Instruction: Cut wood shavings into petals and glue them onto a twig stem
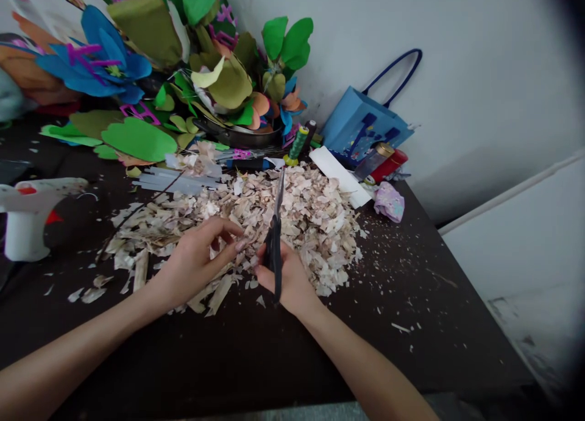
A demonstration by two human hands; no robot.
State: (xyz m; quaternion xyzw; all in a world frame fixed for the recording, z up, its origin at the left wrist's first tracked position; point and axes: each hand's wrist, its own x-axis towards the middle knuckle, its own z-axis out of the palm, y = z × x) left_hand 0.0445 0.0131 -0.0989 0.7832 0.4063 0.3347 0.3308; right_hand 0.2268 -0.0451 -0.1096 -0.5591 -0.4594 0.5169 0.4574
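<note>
A wide heap of pale, brownish flakes [315,226] lies across the middle of the dark table [219,366]. My right hand [287,278] is closed round the black handles of a pair of scissors [275,232], whose blades point away from me over the heap and look closed. Just left of the scissors, my left hand [205,250] hovers at the near side of the heap, thumb and fingertips close together. Whatever may be between those fingertips is too small to make out. Longer pale strips [219,294] lie below my left hand.
A white glue gun [31,214] stands at the left. Behind the heap are translucent glue sticks [178,182], colourful felt flowers [109,61], a green thread spool [298,145] and a white strip [340,176]. A blue bag [361,125] and a red roll [388,165] are at the back right.
</note>
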